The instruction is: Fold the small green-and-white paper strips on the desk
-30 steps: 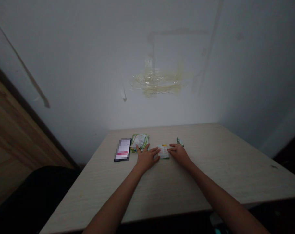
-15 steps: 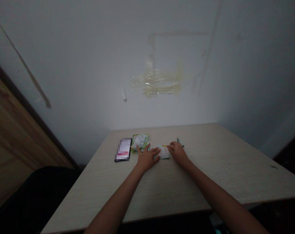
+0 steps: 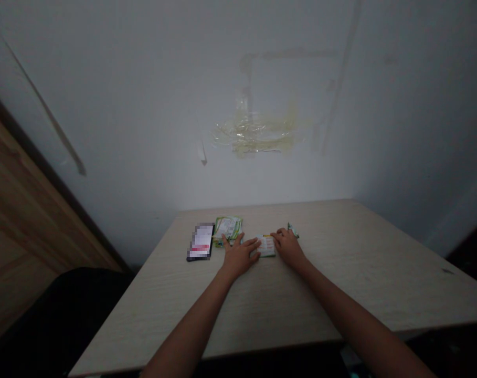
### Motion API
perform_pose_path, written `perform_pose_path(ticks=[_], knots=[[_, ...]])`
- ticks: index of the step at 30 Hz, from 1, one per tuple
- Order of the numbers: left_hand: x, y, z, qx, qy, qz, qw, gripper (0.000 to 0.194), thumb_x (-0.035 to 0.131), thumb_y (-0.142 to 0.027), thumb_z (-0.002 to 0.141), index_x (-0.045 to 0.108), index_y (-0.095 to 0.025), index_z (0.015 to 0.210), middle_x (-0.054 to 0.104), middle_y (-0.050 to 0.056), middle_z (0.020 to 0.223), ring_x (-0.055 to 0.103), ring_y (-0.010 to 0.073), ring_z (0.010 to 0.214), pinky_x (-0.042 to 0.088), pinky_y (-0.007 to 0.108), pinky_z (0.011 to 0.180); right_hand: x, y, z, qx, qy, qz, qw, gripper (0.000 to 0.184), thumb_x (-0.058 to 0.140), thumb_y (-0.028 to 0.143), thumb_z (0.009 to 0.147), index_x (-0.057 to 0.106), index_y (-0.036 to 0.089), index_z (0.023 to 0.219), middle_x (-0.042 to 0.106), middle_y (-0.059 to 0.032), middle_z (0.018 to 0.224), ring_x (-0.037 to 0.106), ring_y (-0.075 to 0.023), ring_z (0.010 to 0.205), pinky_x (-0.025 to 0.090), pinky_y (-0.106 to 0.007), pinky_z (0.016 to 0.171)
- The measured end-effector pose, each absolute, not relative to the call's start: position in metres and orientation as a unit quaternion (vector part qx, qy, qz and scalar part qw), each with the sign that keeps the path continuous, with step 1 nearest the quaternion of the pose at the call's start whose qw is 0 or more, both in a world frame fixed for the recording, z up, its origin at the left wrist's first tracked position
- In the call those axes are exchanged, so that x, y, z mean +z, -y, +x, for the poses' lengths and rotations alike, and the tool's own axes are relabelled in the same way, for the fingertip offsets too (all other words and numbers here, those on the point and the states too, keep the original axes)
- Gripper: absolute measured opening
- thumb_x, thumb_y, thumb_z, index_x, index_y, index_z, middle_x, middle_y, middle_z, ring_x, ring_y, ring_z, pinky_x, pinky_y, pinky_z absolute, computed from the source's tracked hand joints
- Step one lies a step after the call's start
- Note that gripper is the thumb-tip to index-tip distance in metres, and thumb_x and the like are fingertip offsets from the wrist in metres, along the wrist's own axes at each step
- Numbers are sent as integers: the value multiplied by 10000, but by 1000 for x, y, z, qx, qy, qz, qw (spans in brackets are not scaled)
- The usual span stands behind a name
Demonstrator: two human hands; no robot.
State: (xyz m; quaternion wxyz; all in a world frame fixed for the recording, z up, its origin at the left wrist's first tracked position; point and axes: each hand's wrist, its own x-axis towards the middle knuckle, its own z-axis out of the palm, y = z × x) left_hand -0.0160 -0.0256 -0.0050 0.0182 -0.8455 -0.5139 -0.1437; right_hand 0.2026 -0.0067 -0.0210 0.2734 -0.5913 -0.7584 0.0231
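Note:
A small white packet (image 3: 267, 247) with printed lines, a yellow strip and a green edge lies flat on the table between my hands. My left hand (image 3: 239, 258) rests open, fingers spread, with some fingertips on the packet's left side. Its thumb side is turned toward me, and its other fingers reach the green-and-white packets (image 3: 228, 228). My right hand (image 3: 288, 248) has bent fingers closed at the packet's upper right corner; the exact grip is too small to see clearly. Just behind that hand, a small green-and-white wrapper piece (image 3: 294, 230) shows partly.
A phone (image 3: 201, 242) with a lit, blurred screen lies left of the packets. The pale wooden table (image 3: 340, 273) meets a wall (image 3: 144, 105) with peeling clear tape (image 3: 257, 137). A dark object (image 3: 65, 304) stands beyond the table's left edge.
The whole view has shifted very slightly. Both hands keep nearly the same places about the packet, and nothing else has visibly moved.

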Motion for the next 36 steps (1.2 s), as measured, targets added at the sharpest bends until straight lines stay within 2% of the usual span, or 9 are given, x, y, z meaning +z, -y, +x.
perform_pose_path(ticks=[4, 6, 9, 14, 19, 29, 36], knots=[[-6, 27, -15, -149, 518, -842, 27, 415, 425, -533, 924, 488, -512, 1333, 560, -62, 1400, 320, 369, 1404, -117, 811, 1015, -18, 12, 208, 60, 753, -572, 320, 310, 516, 241, 902, 692, 165, 1146, 640, -116, 1118, 538, -235, 1081, 396, -394, 1011], [-6, 27, -14, -148, 518, -842, 27, 415, 422, -539, 923, 491, -511, 1332, 564, -59, 1397, 322, 370, 1402, -114, 811, 1016, -17, 14, 210, 74, 751, -566, 333, 262, 532, 222, 887, 726, 162, 1053, 656, -105, 1099, 561, -217, 1056, 410, -369, 998], [-7, 27, -14, -145, 518, -842, 28, 415, 418, -539, 925, 485, -513, 1334, 566, -62, 1395, 327, 363, 1399, -116, 814, 1011, -15, 16, 211, 79, 753, -560, 338, 220, 547, 208, 873, 747, 168, 957, 667, -96, 1080, 577, -206, 1034, 425, -347, 975], [-7, 26, -14, -148, 518, -842, 25, 411, 431, -526, 925, 485, -512, 1332, 563, -63, 1398, 322, 352, 1404, -130, 805, 1015, -15, 17, 210, 78, 758, -561, 323, 202, 564, 238, 866, 752, 173, 906, 674, -87, 1030, 582, -204, 1014, 438, -337, 946], [-6, 27, -13, -150, 520, -841, 19, 409, 442, -522, 921, 504, -495, 1325, 563, -57, 1398, 321, 354, 1404, -138, 793, 1027, -15, 16, 211, 82, 756, -566, 319, 205, 568, 276, 860, 747, 188, 907, 680, -72, 1021, 589, -200, 1011, 442, -343, 948], [-1, 30, -13, -131, 525, -840, 37, 424, 433, -534, 921, 476, -509, 1341, 556, -64, 1405, 318, 353, 1410, -71, 808, 1037, -13, 15, 220, 122, 775, -538, 308, 240, 624, 306, 800, 747, 178, 960, 690, -84, 1068, 597, -223, 1041, 430, -374, 981], [-4, 29, -14, -154, 513, -844, 24, 409, 428, -533, 926, 485, -512, 1331, 566, -74, 1392, 337, 346, 1398, -141, 812, 1006, -11, 17, 225, 130, 784, -517, 318, 254, 661, 295, 763, 755, 172, 964, 682, -105, 1091, 613, -233, 1032, 441, -397, 985]])
